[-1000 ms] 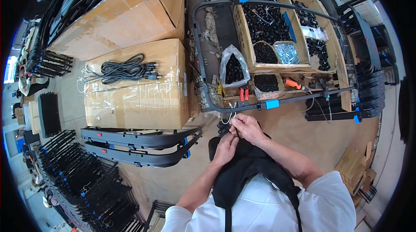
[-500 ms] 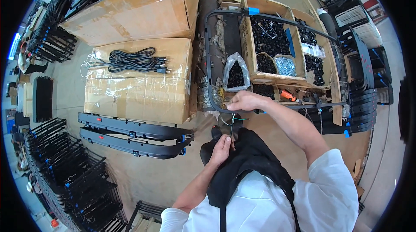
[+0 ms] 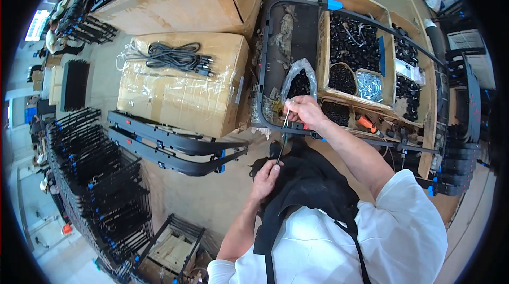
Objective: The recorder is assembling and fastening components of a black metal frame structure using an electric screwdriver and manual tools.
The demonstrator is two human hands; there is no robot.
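Observation:
My left hand (image 3: 265, 179), in front of my apron, is closed around a black power cable (image 3: 281, 149) that runs up and away from me. At its stripped far end, my right hand (image 3: 306, 112) pinches the thin coloured wires (image 3: 287, 120) between thumb and fingers. Both hands are near the close edge of a black rounded frame (image 3: 263, 72) with a blue clip on its far side. Just beyond my right hand sits an open clear plastic bag (image 3: 290, 79) of small black parts. Exactly how the fingertips meet the wires is too small to make out.
A wooden parts box (image 3: 324, 56) of black pieces and screws stands beyond the frame, with an orange-handled tool (image 3: 368, 124) near it. Bundled plug cords (image 3: 175, 57) lie on a carton (image 3: 180, 101) at left. Two black curved panels (image 3: 159, 152) lean before it; stacked frames (image 3: 101, 178) stand farther left.
My right hand has moved from the frame's near corner to the wire ends and pinches them. My left hand keeps its hold on the cable. The whole view has shifted slightly.

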